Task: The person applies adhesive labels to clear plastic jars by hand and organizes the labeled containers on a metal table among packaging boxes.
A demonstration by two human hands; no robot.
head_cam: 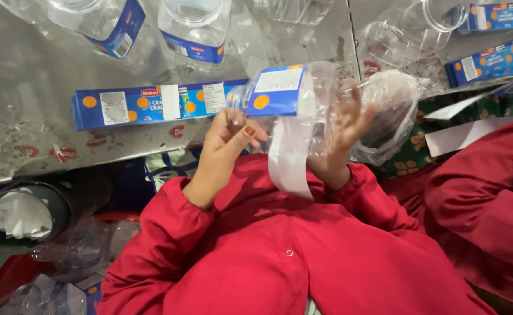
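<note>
On the steel table [29,87], just below a flat blue label strip [151,104], a clear plastic jar [320,111] is steadied by the right hand [339,131] with fingers spread, while the left hand [228,137] pinches its white backing strip [288,160].

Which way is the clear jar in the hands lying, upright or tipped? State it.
Tipped. The clear jar lies sideways between left hand and right hand; its blue label faces up.
</note>
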